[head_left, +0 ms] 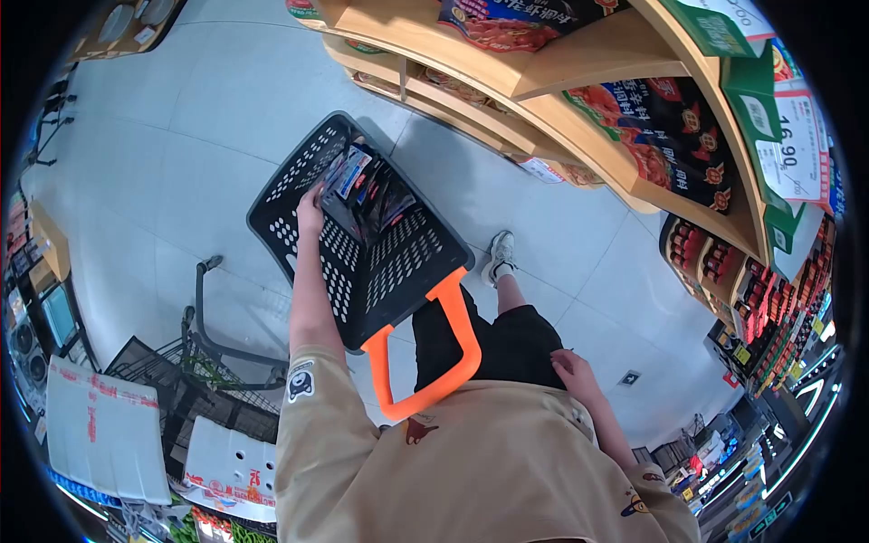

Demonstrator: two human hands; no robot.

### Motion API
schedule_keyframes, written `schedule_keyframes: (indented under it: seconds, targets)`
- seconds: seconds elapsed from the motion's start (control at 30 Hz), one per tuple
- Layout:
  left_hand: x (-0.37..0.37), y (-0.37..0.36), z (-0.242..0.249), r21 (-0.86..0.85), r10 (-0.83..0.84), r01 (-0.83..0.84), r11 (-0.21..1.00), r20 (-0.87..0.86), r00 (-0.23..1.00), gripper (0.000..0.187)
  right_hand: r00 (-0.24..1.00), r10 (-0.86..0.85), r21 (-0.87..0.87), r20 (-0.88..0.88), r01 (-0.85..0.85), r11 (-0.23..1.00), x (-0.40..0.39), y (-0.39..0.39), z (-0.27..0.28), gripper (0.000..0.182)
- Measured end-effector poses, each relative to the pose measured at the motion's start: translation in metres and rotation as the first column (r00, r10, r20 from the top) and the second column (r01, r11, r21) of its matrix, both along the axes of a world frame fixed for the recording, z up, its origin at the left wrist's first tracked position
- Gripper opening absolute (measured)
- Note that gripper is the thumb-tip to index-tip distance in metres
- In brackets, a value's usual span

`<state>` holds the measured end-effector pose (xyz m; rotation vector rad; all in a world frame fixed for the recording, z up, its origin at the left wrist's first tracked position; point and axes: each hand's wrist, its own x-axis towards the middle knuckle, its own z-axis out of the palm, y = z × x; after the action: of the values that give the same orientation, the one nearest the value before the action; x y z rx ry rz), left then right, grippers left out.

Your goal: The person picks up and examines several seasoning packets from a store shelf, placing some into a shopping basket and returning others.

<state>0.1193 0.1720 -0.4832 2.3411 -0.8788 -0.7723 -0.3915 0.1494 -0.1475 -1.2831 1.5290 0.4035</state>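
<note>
A dark grey shopping basket (412,262) with perforated sides is in front of me, its orange handle (471,348) reaching back to my shirt. My left hand (310,214) reaches into the basket, its fingers closed at the edge of a dark plastic packet (351,174) with a white and blue label. The packet leans inside against the far end, and part of my fingertips is hidden by it. Beside my black shorts hangs my right hand (574,373), holding nothing, with its fingers loosely bent and apart.
Curved wooden shelves (579,81) with red and black food packets run along the right. Price tags (797,149) stick out there. A shopping cart (204,362) stands at left, near white foam boxes (104,425). Grey floor tiles (181,154) lie around the basket.
</note>
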Motion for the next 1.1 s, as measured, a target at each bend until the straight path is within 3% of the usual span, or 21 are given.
schedule_keyframes:
  seconds: [0.03,0.1,0.2,0.23,0.3,0.33,0.37,0.43,0.47,0.53,0.67,0.77,0.83,0.9,0.97,1.1]
  targets:
    - [0.001,-0.002,-0.011,-0.104,-0.107,0.111,0.988,0.045,0.993,0.023,1.000,-0.008,-0.001,-0.007,0.008,1.000,0.000,0.002,0.000,0.021]
    - [-0.005,0.000,-0.022,-0.094,-0.155,0.167,0.981,0.120,0.980,0.022,0.997,-0.073,0.005,-0.018,0.073,0.997,0.000,0.008,-0.001,0.020]
    - [-0.017,0.001,-0.023,0.110,-0.302,0.310,0.944,-0.087,0.949,0.023,0.991,-0.129,0.021,-0.040,0.130,0.991,-0.005,0.021,-0.007,0.019]
    - [-0.023,0.003,-0.025,0.106,-0.310,0.319,0.942,-0.093,0.946,0.023,0.989,-0.137,0.018,-0.047,0.138,0.990,-0.006,0.023,-0.009,0.019]
    - [-0.035,0.004,-0.025,0.323,-0.349,0.371,0.871,-0.125,0.929,0.024,0.991,-0.131,-0.003,-0.035,0.131,0.991,-0.003,0.029,-0.009,0.019]
    - [-0.040,0.007,-0.037,0.400,-0.279,0.310,0.863,-0.135,0.951,0.025,0.990,-0.136,-0.003,-0.037,0.136,0.991,0.001,0.030,-0.008,0.019]
    - [-0.049,0.012,-0.047,0.398,-0.282,0.313,0.862,-0.135,0.950,0.025,0.991,-0.128,-0.010,-0.035,0.128,0.992,0.005,0.028,-0.007,0.019]
    - [-0.066,0.020,-0.051,0.144,-0.251,0.264,0.954,-0.105,0.962,0.026,0.992,-0.120,-0.021,-0.026,0.119,0.993,0.009,0.027,-0.005,0.019]
    - [-0.075,0.021,-0.043,0.195,-0.213,0.249,0.949,-0.190,0.958,0.028,0.993,-0.120,-0.020,-0.021,0.119,0.993,0.010,0.028,-0.007,0.019]
    - [-0.101,0.024,-0.011,0.228,-0.181,0.252,0.940,-0.292,0.939,0.031,0.993,-0.118,-0.029,0.000,0.118,0.993,0.012,0.028,-0.009,0.019]
    - [-0.147,0.053,0.045,0.083,-0.255,0.301,0.950,-0.347,0.902,0.036,0.995,-0.096,-0.074,0.041,0.099,0.992,0.017,0.026,-0.007,0.018]
    - [-0.167,0.075,0.118,0.100,-0.318,0.371,0.923,-0.345,0.883,0.034,0.991,-0.099,-0.128,0.091,0.110,0.986,0.013,0.029,-0.011,0.018]
    - [-0.167,0.086,0.171,0.077,-0.374,0.448,0.891,-0.434,0.819,0.034,0.986,-0.105,-0.163,0.126,0.125,0.979,0.006,0.031,-0.018,0.017]
    - [-0.163,0.094,0.227,0.192,-0.346,0.531,0.825,-0.572,0.744,0.041,0.990,-0.076,-0.164,0.120,0.095,0.982,-0.003,0.030,-0.022,0.019]
    - [-0.161,0.108,0.272,0.267,-0.374,0.595,0.758,-0.569,0.732,0.046,0.984,-0.089,-0.206,0.153,0.120,0.971,-0.015,0.032,-0.029,0.018]
    - [-0.171,0.141,0.315,0.384,-0.273,0.560,0.734,-0.587,0.762,0.048,0.958,-0.185,-0.282,0.217,0.243,0.928,-0.062,0.046,-0.069,0.018]
